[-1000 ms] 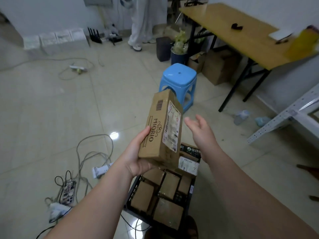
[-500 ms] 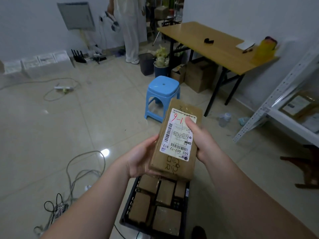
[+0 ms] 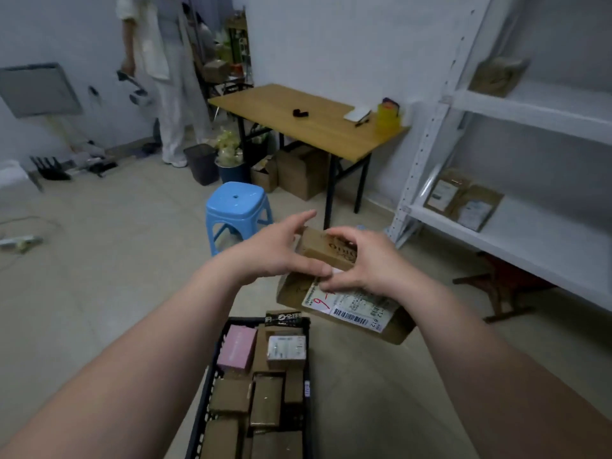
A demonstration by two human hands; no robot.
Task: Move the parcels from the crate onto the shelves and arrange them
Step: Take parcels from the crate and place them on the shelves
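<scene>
A long brown cardboard parcel (image 3: 347,306) with a white barcode label and a red "6" hangs in front of me above the crate. My right hand (image 3: 367,260) grips its top, fingers curled over the label edge. My left hand (image 3: 278,250) holds its left end with thumb and fingers. Below, the black crate (image 3: 207,385) holds several brown parcels and a pink one (image 3: 236,347). The white metal shelves (image 3: 516,240) stand at the right, with two parcels (image 3: 463,202) leaning on the lower board and one (image 3: 496,76) on the board above.
A blue plastic stool (image 3: 236,207) stands just beyond my hands. Behind it is a wooden table (image 3: 298,124) with boxes and bins underneath. A person in white (image 3: 165,77) stands at the back. Cables lie on the floor at the left. A dark wooden stand (image 3: 500,286) sits under the shelves.
I have turned right and the shelves have come into view. The parcel has tipped from upright to lying flat, and both hands now grip it near its far end.
</scene>
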